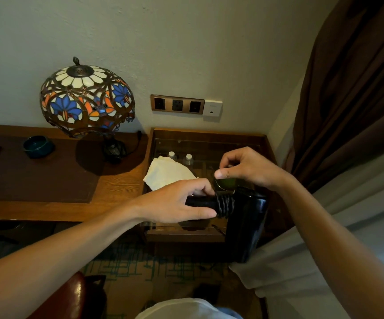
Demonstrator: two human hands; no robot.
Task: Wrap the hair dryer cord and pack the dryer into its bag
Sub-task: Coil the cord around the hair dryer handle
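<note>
a: hair dryer [246, 224] sits in front of the chest, held over the near edge of the side table [209, 134]. handle runs level, left to right. the dark barrel hangs down from the handle's right end.

b: grip state, left hand [174, 201]?

a: closed around the handle, thumb below, fingers over the top. the coils of cord [225, 206] start just right of the thumb tip, between the grip and the barrel. several turns already on.

b: right hand [246, 168]?

a: above the coils and a little beyond them. thumb and forefinger pressed together as if pinching the cord's free end. the cord itself is too thin and dark to make out there, so cannot confirm what is pinched.

b: so which relation decides the next turn?

a: judgement: the handle's long axis. it points from the left grip toward the right hand, so a wrap circles around that axis, right beside the left thumb. right hand is nearer the loose end; left only steadies.

b: bag?

a: a pale cloth [168, 173] lies on the table, past the left hand's knuckles. may be the bag; cannot tell. dryer not yet packed.
</note>
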